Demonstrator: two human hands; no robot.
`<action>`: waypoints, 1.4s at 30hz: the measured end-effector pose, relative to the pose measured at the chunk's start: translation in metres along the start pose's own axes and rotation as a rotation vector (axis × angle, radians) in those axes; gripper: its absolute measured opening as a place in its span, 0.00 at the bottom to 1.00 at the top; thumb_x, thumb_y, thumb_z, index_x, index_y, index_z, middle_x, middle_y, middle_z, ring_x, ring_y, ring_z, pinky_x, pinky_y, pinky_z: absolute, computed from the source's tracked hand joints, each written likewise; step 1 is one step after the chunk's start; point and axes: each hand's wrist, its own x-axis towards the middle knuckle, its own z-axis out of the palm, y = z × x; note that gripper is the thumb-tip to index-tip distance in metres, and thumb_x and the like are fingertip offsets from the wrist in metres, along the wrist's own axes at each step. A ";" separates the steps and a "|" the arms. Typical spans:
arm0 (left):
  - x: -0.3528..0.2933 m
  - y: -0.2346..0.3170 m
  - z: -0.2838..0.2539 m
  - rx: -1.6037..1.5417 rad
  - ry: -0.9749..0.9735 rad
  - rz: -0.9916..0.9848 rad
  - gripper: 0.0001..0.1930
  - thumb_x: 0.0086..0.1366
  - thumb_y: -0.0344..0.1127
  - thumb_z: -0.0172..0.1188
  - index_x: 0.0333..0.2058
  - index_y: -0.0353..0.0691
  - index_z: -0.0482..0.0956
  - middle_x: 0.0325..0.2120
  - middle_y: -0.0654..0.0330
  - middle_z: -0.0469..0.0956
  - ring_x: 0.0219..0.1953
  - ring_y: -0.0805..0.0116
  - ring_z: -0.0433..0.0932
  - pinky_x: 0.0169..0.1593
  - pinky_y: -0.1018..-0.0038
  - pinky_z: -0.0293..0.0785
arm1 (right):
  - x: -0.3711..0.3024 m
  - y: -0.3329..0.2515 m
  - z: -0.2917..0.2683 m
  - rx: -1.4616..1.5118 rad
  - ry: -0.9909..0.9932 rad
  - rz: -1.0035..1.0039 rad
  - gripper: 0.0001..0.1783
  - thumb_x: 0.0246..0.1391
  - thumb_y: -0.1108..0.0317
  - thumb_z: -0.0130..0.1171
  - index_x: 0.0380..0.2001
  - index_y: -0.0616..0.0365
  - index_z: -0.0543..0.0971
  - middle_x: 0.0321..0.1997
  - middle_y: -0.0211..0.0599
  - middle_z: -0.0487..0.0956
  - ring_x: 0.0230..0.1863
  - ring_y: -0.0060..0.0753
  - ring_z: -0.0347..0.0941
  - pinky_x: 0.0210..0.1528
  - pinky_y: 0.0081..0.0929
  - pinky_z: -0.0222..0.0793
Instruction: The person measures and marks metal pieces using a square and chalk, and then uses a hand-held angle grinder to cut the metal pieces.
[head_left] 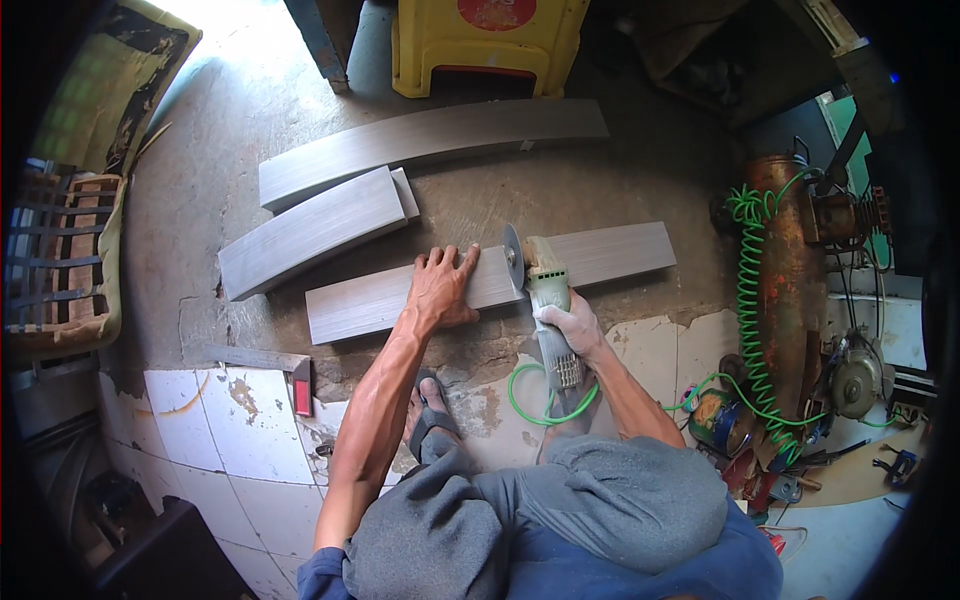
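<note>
A long brushed-metal bar (pixel 360 308) lies across the floor in front of me. My left hand (pixel 441 287) rests on top of it, fingers spread, left of the cutting disc. With my right hand (pixel 573 325) I grip a pale green angle grinder (pixel 549 290) by its body. The grinder's thin disc (pixel 513 257) stands upright at the bar near its middle; whether it touches the metal I cannot tell. Beyond lie a shorter metal piece (pixel 315 230) and another long bar (pixel 430 147).
A try square (pixel 265 360) lies on the floor at my left. A yellow plastic stool (pixel 487 50) stands at the far side. To the right are a rusty tank (pixel 785 290), a coiled green hose (pixel 750 310) and scattered tools. A wooden-framed crate (pixel 70 260) stands far left.
</note>
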 end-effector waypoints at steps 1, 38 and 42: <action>0.000 0.000 0.000 -0.002 0.000 0.000 0.64 0.35 0.52 0.83 0.74 0.47 0.61 0.55 0.46 0.73 0.60 0.44 0.71 0.63 0.48 0.68 | 0.000 0.002 -0.001 -0.006 -0.005 -0.014 0.29 0.52 0.63 0.65 0.55 0.66 0.74 0.37 0.36 0.78 0.31 0.26 0.78 0.36 0.28 0.78; 0.013 -0.006 -0.024 -0.068 -0.163 -0.026 0.63 0.36 0.53 0.83 0.74 0.48 0.63 0.60 0.44 0.72 0.62 0.39 0.71 0.64 0.47 0.70 | -0.030 -0.006 0.000 0.038 -0.028 0.081 0.22 0.52 0.64 0.65 0.48 0.64 0.76 0.34 0.35 0.78 0.30 0.27 0.78 0.34 0.29 0.78; 0.017 -0.007 -0.025 -0.055 -0.176 -0.021 0.64 0.36 0.54 0.82 0.74 0.46 0.63 0.58 0.44 0.73 0.61 0.39 0.73 0.63 0.49 0.72 | -0.036 -0.002 -0.001 0.021 -0.018 0.051 0.21 0.52 0.64 0.65 0.46 0.64 0.76 0.34 0.35 0.78 0.30 0.27 0.78 0.33 0.29 0.78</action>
